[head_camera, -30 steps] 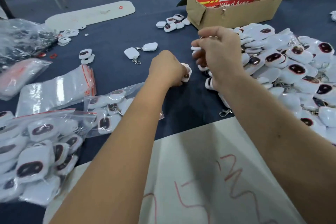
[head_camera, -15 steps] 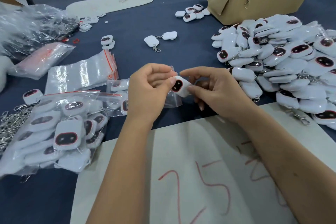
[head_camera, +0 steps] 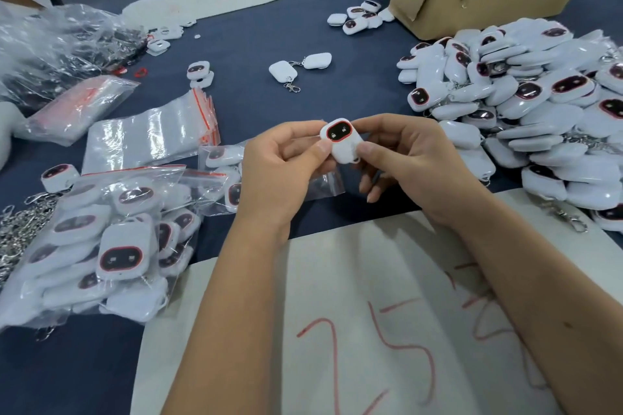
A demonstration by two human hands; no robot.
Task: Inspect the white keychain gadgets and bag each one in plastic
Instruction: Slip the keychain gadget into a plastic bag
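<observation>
- Dark blue table [head_camera: 242, 44]; big loose pile of gadgets [head_camera: 526, 104] to the right.
- Stack of empty plastic bags [head_camera: 148, 135] lies left.
- Left hand [head_camera: 279, 172] and right hand [head_camera: 411, 162] pinch one gadget [head_camera: 342, 140] by thumb and fingertips, screen up, above the table.
- Risk: a fingertip-only hold may slip; a dropped gadget could land among uninspected ones.
</observation>
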